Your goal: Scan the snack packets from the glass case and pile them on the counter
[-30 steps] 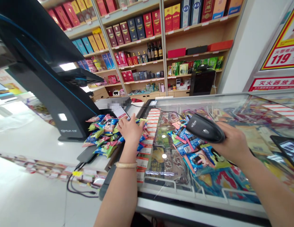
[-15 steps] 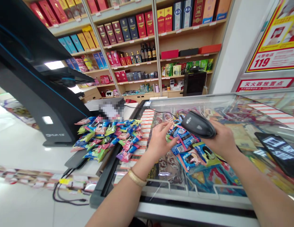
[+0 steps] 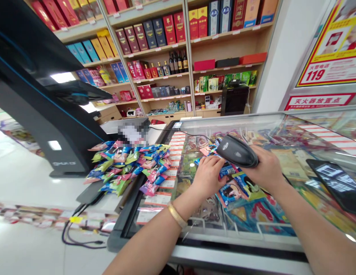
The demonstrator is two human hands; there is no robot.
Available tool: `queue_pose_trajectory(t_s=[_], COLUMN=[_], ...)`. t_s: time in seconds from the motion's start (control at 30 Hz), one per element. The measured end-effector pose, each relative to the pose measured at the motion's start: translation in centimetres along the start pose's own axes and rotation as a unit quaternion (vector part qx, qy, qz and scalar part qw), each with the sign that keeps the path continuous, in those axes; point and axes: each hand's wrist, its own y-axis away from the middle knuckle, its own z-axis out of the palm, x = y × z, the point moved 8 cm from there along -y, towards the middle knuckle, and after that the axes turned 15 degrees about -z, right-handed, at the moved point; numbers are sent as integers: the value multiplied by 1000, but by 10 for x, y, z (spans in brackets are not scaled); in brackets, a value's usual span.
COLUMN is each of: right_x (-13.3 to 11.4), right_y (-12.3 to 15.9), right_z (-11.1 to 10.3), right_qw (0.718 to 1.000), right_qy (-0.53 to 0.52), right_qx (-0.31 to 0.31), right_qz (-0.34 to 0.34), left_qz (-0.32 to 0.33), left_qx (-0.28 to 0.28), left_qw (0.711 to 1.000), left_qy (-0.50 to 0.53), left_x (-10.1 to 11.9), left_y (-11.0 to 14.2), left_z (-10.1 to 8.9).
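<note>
In the head view, my right hand [image 3: 265, 168] is wrapped round a black barcode scanner [image 3: 237, 152], held over the glass with its head to the left. My left hand [image 3: 208, 176] lies on a heap of small snack packets [image 3: 231, 191], its fingers curled down onto one packet; the fingertips are partly hidden. These packets are blue, pink and green and rest on the glass top of a display freezer [image 3: 192, 238]. A bigger pile of similar snack packets [image 3: 123, 164] lies to the left, partly on the white counter.
A dark checkout terminal [image 3: 65, 141] stands on the left, with a black box [image 3: 90, 193] and cables in front. A smartphone [image 3: 337, 183] lies on the glass at the right. The scanner's cord runs across the glass. Shelves [image 3: 163, 82] of boxes and bottles line the back.
My left hand has moved right and slightly down onto the packets, and its spread fingers have curled in. My right hand holds the scanner in nearly the same place.
</note>
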Motion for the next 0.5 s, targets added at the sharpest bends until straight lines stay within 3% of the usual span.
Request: queue_pose_trajectory(t_s=[0.2, 0.33, 0.5], right_x=[3, 8, 2], right_y=[2, 4, -1], right_z=[-4, -8, -3], right_qw=[1000, 999, 999], right_qy=[7, 6, -49], right_qx=[19, 35, 2], right_qz=[9, 25, 3], left_qz=[3, -65, -127], left_qx=[97, 197, 283], left_qw=[988, 956, 914], left_qy=[121, 206, 260], left_x=[-22, -54, -83], left_y=[4, 4, 3], left_z=[-22, -49, -69])
